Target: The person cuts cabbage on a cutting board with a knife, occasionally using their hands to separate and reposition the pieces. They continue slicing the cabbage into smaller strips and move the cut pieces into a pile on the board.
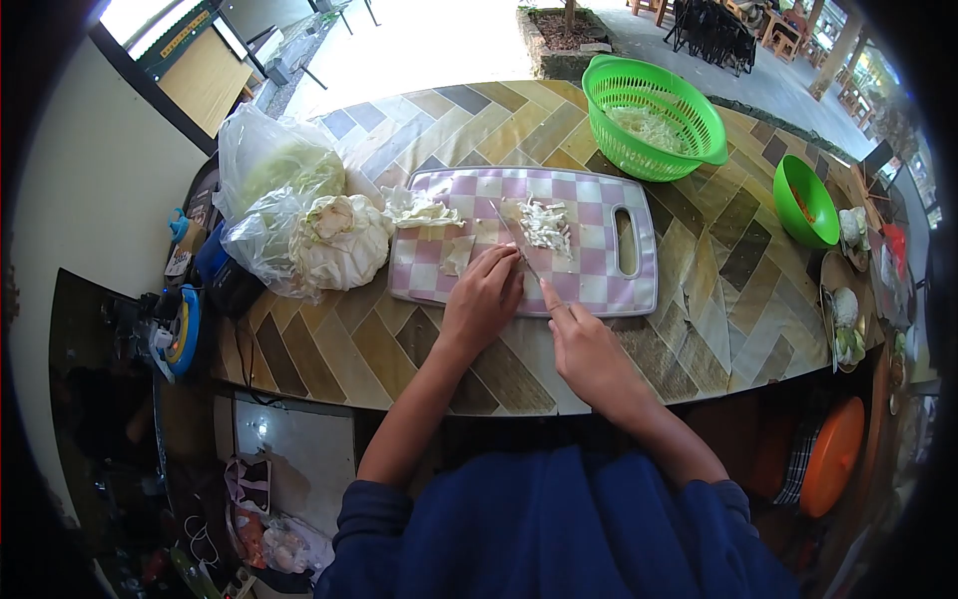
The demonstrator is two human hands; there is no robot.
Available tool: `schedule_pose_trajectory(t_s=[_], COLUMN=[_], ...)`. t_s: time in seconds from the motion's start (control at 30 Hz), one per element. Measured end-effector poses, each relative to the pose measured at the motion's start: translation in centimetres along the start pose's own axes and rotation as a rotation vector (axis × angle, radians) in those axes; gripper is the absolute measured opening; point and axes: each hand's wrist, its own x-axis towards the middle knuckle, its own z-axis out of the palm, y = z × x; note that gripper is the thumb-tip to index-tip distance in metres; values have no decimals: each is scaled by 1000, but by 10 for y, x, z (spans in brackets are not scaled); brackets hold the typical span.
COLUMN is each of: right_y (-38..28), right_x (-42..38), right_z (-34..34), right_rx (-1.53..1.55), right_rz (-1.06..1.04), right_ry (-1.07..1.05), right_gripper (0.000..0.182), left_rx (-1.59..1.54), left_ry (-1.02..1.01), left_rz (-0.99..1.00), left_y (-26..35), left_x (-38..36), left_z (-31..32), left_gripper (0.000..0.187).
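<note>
My right hand [584, 344] is wrapped round the handle of a knife [529, 265], whose blade points up and left over the checkered cutting board [624, 295]. Beside the blade, my left hand [486, 293] rests on the board with its fingers bent together; whatever lies under the fingertips is mostly hidden. Shredded cabbage [545, 226] lies to the right of the blade. A loose cabbage leaf [421, 209] sits at the board's upper left, and a flat leaf piece [458, 256] is near my left fingers. The cut cabbage head [340, 243] stands left of the board.
Behind the board at the right is a green colander [654, 120] holding shreds. Farther right stands a green bowl [805, 202] with orange pieces. A clear plastic bag [274, 170] with cabbage lies at the left. An orange lid [833, 456] is below the table's right side.
</note>
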Motion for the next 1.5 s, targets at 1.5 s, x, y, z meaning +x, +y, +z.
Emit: schedule_pose_trajectory(t_s=[1.5], right_y=[23], right_x=[32], right_z=[-3], right_rx=[177], right_rz=[-89], right_ry=[93], right_gripper=[52], left_rx=[8], left_ry=[-104], left_rz=[44], left_y=[-5], left_x=[3], left_z=[-8], left_gripper=[33])
